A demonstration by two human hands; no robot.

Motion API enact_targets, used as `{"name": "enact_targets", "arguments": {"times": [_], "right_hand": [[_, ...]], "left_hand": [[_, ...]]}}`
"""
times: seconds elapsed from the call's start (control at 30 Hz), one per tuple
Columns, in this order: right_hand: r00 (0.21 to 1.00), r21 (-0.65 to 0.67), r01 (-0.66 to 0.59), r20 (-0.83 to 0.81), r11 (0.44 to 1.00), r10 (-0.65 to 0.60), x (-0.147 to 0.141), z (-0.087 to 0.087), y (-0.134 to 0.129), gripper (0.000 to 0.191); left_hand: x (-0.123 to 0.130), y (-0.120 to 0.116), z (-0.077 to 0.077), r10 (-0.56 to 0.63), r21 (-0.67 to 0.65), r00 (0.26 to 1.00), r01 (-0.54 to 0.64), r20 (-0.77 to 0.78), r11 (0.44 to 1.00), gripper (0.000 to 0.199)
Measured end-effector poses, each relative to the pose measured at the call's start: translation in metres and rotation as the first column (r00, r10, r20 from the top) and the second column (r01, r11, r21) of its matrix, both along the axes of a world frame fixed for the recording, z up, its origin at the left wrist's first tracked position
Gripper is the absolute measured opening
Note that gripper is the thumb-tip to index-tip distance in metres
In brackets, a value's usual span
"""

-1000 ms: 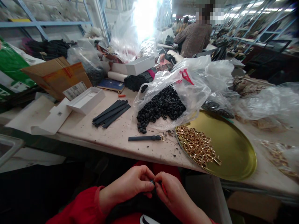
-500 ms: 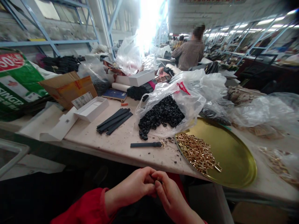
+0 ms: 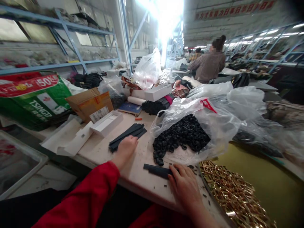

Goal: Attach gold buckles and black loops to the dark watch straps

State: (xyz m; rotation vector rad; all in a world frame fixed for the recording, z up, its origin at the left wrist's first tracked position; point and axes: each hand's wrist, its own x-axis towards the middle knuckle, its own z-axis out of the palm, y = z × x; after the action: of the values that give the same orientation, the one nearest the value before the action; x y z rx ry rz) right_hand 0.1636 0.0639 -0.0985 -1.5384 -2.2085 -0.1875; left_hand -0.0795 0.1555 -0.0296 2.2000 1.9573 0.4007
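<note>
My left hand [image 3: 127, 150] reaches onto the near right side of a stack of flat black straps [image 3: 125, 136], its fingers curled down over them. How many straps it grips is hidden. On the table near the front edge lie what look like two black straps side by side [image 3: 156, 170]. My right hand [image 3: 184, 185] has its fingers closed over their right end, covering any buckle there. Beyond it, a clear plastic bag [image 3: 223, 126] spills small black loops [image 3: 181, 133]. Gold buckles [image 3: 234, 186] are heaped on a gold tray [image 3: 270, 171] at the right.
White box [image 3: 108, 123], cardboard box [image 3: 89, 103] and green bag [image 3: 33, 101] stand at the left. A blue book [image 3: 130, 108] and a small orange piece [image 3: 138, 119] lie behind the straps. A co-worker [image 3: 207, 66] is farther back. Dark scraps dot the table.
My hands were together in front of the table edge and have parted. The left moved forward to the strap stack, the right onto the buckled strap's end. The view has shifted.
</note>
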Motion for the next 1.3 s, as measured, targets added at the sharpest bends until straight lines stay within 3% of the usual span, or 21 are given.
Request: {"name": "enact_targets", "arguments": {"times": [0.07, 0.17, 0.3, 0.37, 0.4, 0.43, 0.47, 0.5, 0.57, 0.6, 0.63, 0.7, 0.77, 0.83, 0.93, 1.0, 1.03, 1.07, 1.13, 1.2, 1.3], "right_hand": [[1.0, -0.006, 0.003, -0.01, 1.0, -0.003, -0.001, -0.002, 0.003, 0.028], [0.999, -0.028, 0.006, -0.04, 1.0, -0.007, 0.0, -0.003, 0.005, 0.034], [0.992, 0.004, 0.026, -0.124, 1.0, -0.025, 0.004, 0.002, 0.002, 0.038], [0.966, 0.029, 0.042, -0.258, 0.999, -0.033, 0.004, 0.013, -0.006, 0.036], [0.934, -0.007, 0.039, -0.356, 0.999, -0.039, 0.002, 0.021, -0.012, 0.034], [0.883, -0.093, 0.001, -0.467, 0.996, -0.044, -0.001, 0.03, -0.02, 0.034], [0.812, -0.22, -0.088, -0.581, 0.971, -0.058, -0.005, 0.039, -0.029, 0.035], [0.72, -0.353, -0.227, -0.688, 0.908, -0.088, -0.009, 0.048, -0.039, 0.039], [0.512, -0.505, -0.496, -0.827, 0.706, -0.231, -0.015, 0.061, -0.061, 0.048], [0.416, -0.527, -0.565, -0.847, 0.635, -0.332, -0.015, 0.064, -0.071, 0.05], [0.322, -0.536, -0.585, -0.843, 0.61, -0.431, -0.015, 0.066, -0.08, 0.049], [0.165, -0.555, -0.536, -0.808, 0.637, -0.565, -0.008, 0.065, -0.095, 0.045], [0.067, -0.566, -0.474, -0.788, 0.675, -0.613, 0.003, 0.063, -0.102, 0.044], [0.023, -0.561, -0.447, -0.786, 0.697, -0.618, 0.015, 0.063, -0.104, 0.043], [0.082, -0.561, -0.482, -0.793, 0.673, -0.603, 0.023, 0.068, -0.1, 0.04], [0.271, -0.601, -0.473, -0.795, 0.645, -0.542, 0.024, 0.071, -0.091, 0.036], [0.414, -0.634, -0.429, -0.771, 0.643, -0.483, 0.024, 0.071, -0.084, 0.035], [0.552, -0.659, -0.369, -0.723, 0.656, -0.416, 0.024, 0.071, -0.074, 0.035], [0.747, -0.664, -0.234, -0.59, 0.71, -0.307, 0.027, 0.068, -0.046, 0.038], [0.828, -0.617, -0.109, -0.49, 0.78, -0.272, 0.033, 0.066, -0.01, 0.037], [0.905, -0.519, 0.046, -0.339, 0.853, -0.255, 0.04, 0.06, 0.047, 0.025]], "left_hand": [[-0.014, 0.016, -0.005, 0.077, 0.001, 0.996, -0.077, -0.051, 0.997, 0.019], [-0.022, 0.018, -0.013, 0.112, -0.019, 0.991, -0.114, -0.07, 0.993, 0.013], [-0.014, -0.015, -0.004, 0.122, 0.0, 0.992, -0.122, -0.019, 0.992, 0.01], [-0.002, -0.042, 0.007, 0.114, -0.021, 0.984, -0.112, 0.139, 0.993, 0.015], [0.006, -0.057, 0.014, 0.105, -0.075, 0.945, -0.087, 0.308, 0.993, 0.018], [0.016, -0.072, 0.019, 0.109, -0.155, 0.85, -0.032, 0.515, 0.987, 0.022], [0.025, -0.087, 0.024, 0.147, -0.233, 0.693, 0.031, 0.706, 0.972, 0.026], [0.035, -0.1, 0.028, 0.209, -0.288, 0.501, 0.086, 0.84, 0.954, 0.028], [0.053, -0.124, 0.031, 0.317, -0.341, 0.168, 0.134, 0.933, 0.931, 0.028], [0.059, -0.134, 0.031, 0.349, -0.354, 0.059, 0.138, 0.935, 0.925, 0.027], [0.064, -0.143, 0.03, 0.37, -0.365, -0.006, 0.147, 0.929, 0.919, 0.026], [0.069, -0.159, 0.026, 0.396, -0.382, -0.036, 0.194, 0.918, 0.903, 0.023], [0.07, -0.173, 0.022, 0.413, -0.4, 0.022, 0.297, 0.911, 0.867, 0.021], [0.067, -0.182, 0.02, 0.443, -0.433, 0.089, 0.447, 0.892, 0.783, 0.023], [0.066, -0.183, 0.024, 0.609, -0.537, 0.131, 0.638, 0.782, 0.552, 0.027], [0.071, -0.178, 0.028, 0.715, -0.588, 0.185, 0.72, 0.675, 0.369, 0.035], [0.074, -0.175, 0.03, 0.726, -0.6, 0.214, 0.731, 0.653, 0.325, 0.037], [0.078, -0.173, 0.031, 0.717, -0.607, 0.233, 0.727, 0.657, 0.32, 0.037], [0.084, -0.167, 0.031, 0.674, -0.623, 0.232, 0.661, 0.701, 0.419, 0.031], [0.089, -0.161, 0.028, 0.666, -0.63, 0.192, 0.581, 0.721, 0.515, 0.026], [0.09, -0.147, 0.023, 0.696, -0.651, 0.143, 0.522, 0.704, 0.551, 0.025]]}}
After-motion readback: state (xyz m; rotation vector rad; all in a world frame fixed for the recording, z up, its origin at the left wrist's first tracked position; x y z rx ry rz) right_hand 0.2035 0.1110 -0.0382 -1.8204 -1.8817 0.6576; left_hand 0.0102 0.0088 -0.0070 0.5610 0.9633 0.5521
